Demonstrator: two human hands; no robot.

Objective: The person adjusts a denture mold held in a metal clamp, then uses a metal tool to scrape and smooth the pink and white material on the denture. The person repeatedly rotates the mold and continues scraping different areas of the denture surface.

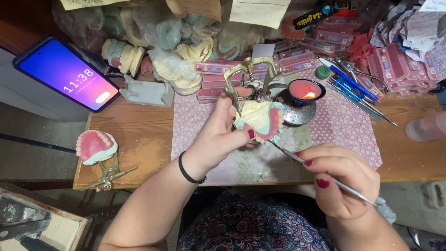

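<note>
My left hand (218, 135) wraps around the brass articulator (248, 76), thumb pressed against the pink wax denture (262, 122) on its plaster cast, holding it above the patterned mat (344, 125). My right hand (341, 179) pinches a thin metal wax tool (320, 173) like a pen, its tip touching the denture's lower edge. A small lit burner (304, 90) sits just behind on the mat.

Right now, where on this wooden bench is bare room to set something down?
Bare wood lies between the pink denture model on its metal frame and the pink patterned mat. More bare wood lies right of the mat, below the metal tools. The back, with plaster casts and pink wax boxes, is crowded.
</note>
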